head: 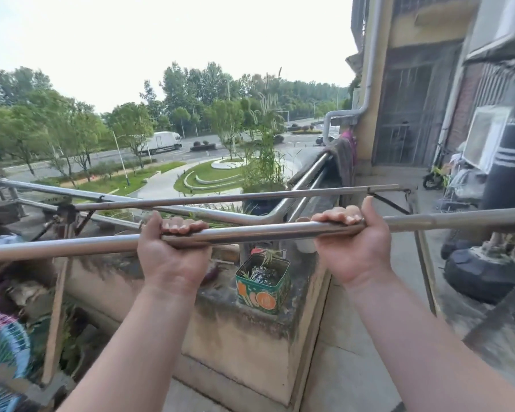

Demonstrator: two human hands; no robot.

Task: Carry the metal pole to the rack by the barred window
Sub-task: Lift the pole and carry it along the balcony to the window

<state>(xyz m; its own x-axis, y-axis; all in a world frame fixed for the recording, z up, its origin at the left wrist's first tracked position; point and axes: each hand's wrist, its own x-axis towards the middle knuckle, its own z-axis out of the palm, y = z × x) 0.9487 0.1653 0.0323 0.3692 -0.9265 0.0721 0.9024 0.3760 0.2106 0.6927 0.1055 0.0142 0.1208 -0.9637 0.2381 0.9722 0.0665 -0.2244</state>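
A long shiny metal pole (pixel 259 231) runs almost level across the whole view, its right end slightly higher. My left hand (pixel 173 251) grips it from below, left of centre, fingers curled over the top. My right hand (pixel 351 242) holds it the same way further right. Just beyond the pole, a thinner pole (pixel 235 197) lies on a rusty rack frame (pixel 411 200) over the balcony wall. The barred window (pixel 405 114) is set in the building wall at the far right.
A concrete parapet (pixel 238 331) with a steel handrail (pixel 208 214) stands right in front. On it sit a green tin planter (pixel 263 282) and a dark pot with tall plants (pixel 262 200). Cloth (pixel 344 156) hangs on the rail. Dark round bases (pixel 482 275), an air-conditioner unit (pixel 485 138) and clutter line the walkway at right.
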